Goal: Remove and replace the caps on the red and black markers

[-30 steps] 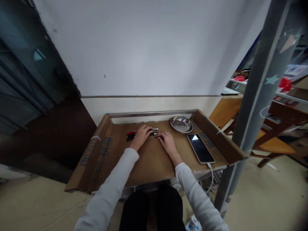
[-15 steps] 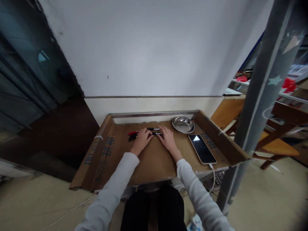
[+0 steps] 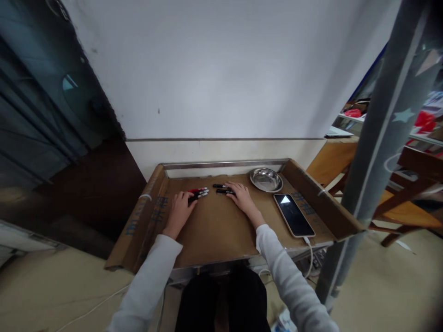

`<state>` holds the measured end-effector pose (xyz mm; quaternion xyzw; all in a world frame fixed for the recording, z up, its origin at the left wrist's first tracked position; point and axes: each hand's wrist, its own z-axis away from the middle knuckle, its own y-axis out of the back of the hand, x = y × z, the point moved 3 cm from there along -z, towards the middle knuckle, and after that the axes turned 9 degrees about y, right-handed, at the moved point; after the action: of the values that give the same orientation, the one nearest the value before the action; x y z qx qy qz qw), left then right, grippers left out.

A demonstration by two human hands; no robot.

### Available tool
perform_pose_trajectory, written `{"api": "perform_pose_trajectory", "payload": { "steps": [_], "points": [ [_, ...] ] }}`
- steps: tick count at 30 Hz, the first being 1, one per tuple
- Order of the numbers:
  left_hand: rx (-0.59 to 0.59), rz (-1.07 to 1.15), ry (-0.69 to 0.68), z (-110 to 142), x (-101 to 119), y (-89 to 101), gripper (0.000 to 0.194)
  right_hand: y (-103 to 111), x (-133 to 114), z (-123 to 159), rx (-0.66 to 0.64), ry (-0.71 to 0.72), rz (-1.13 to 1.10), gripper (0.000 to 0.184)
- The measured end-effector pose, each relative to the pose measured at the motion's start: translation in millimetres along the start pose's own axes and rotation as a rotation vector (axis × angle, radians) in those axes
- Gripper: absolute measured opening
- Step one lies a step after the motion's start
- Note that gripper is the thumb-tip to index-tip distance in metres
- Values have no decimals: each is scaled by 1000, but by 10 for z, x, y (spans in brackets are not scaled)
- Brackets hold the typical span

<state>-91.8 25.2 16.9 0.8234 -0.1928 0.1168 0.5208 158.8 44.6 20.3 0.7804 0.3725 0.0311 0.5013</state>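
Observation:
Two clusters of pens lie on a cardboard-covered tabletop (image 3: pixel 214 230). In the left cluster are a red pen (image 3: pixel 195 190) and black pens (image 3: pixel 198 196), their silvery ends pointing right. My left hand (image 3: pixel 179 211) rests at the left end of this cluster, thumb and fingers closed round the black ends. A short gap to the right, two black pens (image 3: pixel 220 186) lie roughly parallel. Over their right ends is my right hand (image 3: pixel 242 197), its thumb and forefinger on either side of them. My fingers cover part of the pens in both clusters.
A round steel dish (image 3: pixel 266 180) stands at the back right. In front of it lies a phone (image 3: pixel 294 216) with a white charging cable (image 3: pixel 310 258). Folded cardboard flaps (image 3: pixel 321 198) border both sides. A grey post (image 3: pixel 367 152) rises at the right; a white wall is behind.
My left hand has moved left, off the middle of the pens to their left ends, uncovering the silvery ends. My right hand stays at the right-hand pens. The view has shifted slightly.

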Motion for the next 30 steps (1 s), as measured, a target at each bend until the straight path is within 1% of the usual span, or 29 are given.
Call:
{"api": "perform_pose_trajectory", "payload": {
  "steps": [3,6,8,9,11,12,13,14,15,16,17,18,19,20,22,24,26,28,30],
  "points": [
    [-77,62,-44,83,-67,19,11,22,-46,48,72,-40,-48,32],
    [-118,189,-50,151,15,65,10,5,-200,113,152,-78,-162,27],
    [-142,307,-53,188,150,104,13,-35,-349,130,177,-100,-319,27],
    [-151,360,-68,201,239,124,15,-57,-415,128,197,-139,-434,29],
    [-217,421,-144,214,455,145,15,-108,-505,109,219,-286,-705,32],
    [-223,439,-173,210,564,157,14,-128,-533,95,226,-358,-829,32],
    [-212,454,-186,201,669,167,14,-140,-549,81,238,-414,-947,31],
    [-169,477,-177,188,764,180,14,-149,-555,70,246,-462,-1063,29],
    [-89,515,-133,173,842,193,16,-155,-554,62,252,-497,-1174,27],
    [45,564,-43,163,897,211,21,-163,-549,58,257,-525,-1277,25],
    [145,596,31,164,951,212,25,-174,-541,60,262,-549,-1367,24],
    [206,614,64,173,1011,197,25,-190,-534,65,267,-570,-1438,23],
    [229,618,48,183,1078,172,21,-209,-527,74,274,-589,-1488,21],
    [224,619,18,192,1139,140,19,-232,-520,87,286,-610,-1519,18],
    [164,629,-63,196,1231,76,16,-279,-507,121,305,-668,-1564,13],
    [85,640,-118,168,1264,39,16,-310,-488,165,298,-743,-1619,12],
    [41,675,-91,101,1222,43,17,-299,-457,207,267,-791,-1691,13],
    [65,775,24,9,1103,70,20,-246,-410,238,216,-780,-1762,13],
    [130,925,179,-72,926,76,26,-173,-342,268,163,-742,-1795,16]
  ]
}}
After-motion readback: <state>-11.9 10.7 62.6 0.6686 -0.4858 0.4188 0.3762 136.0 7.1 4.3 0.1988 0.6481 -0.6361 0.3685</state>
